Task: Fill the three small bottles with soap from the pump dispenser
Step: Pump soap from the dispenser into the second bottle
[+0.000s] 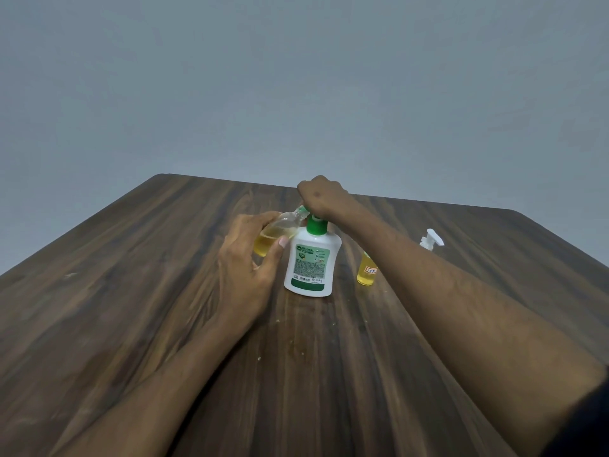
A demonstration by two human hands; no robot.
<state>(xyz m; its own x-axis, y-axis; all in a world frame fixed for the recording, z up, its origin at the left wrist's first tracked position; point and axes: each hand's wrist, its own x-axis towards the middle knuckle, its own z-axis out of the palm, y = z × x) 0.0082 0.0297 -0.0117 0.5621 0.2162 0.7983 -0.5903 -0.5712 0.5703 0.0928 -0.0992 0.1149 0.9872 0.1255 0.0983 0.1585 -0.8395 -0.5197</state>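
Observation:
A white pump dispenser point(311, 262) with a green collar and label stands upright in the middle of the wooden table point(131, 291). My right hand point(321, 197) is curled over its pump head, which is hidden beneath it. My left hand point(250, 268) grips a small clear bottle point(276, 230) partly filled with yellow soap, tilted so its mouth meets the green nozzle. A second small bottle point(366, 270), full of yellow soap with an orange label, stands to the right of the dispenser, partly behind my right forearm. I see no third small bottle.
A white spray-pump cap point(431, 239) sits behind my right forearm on the right side of the table. The table's far edge runs close behind the dispenser. A plain grey wall fills the background.

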